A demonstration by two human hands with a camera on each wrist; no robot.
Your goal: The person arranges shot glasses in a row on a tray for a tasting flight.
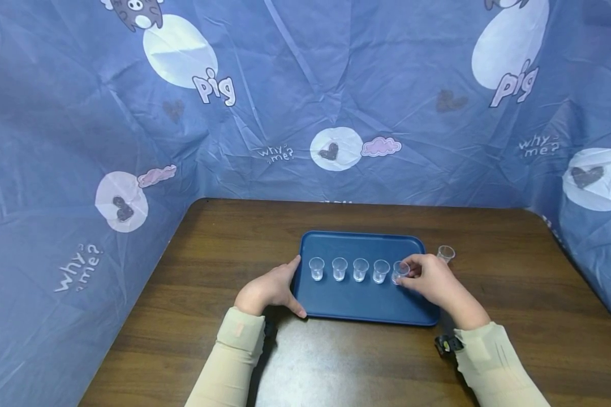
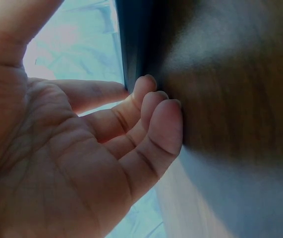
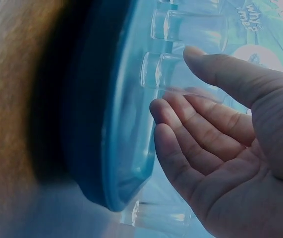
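Note:
A blue rectangular tray (image 1: 361,302) lies on the table with several small clear plastic cups (image 1: 339,269) standing upright on it in a row. At the row's right end, my right hand (image 1: 433,282) pinches a clear cup (image 3: 168,74) between thumb and fingers; its base is at the tray surface. My left hand (image 1: 270,289) touches the tray's left side, thumb at the near corner and another fingertip farther back along the edge. In the left wrist view its other fingers (image 2: 163,129) bend loosely beside the tray wall, holding nothing.
Another clear cup (image 1: 446,252) stands on the brown wooden table (image 1: 224,243), just off the tray's right edge and partly behind the right hand. A blue patterned cloth (image 1: 275,102) hangs around the back and sides of the table.

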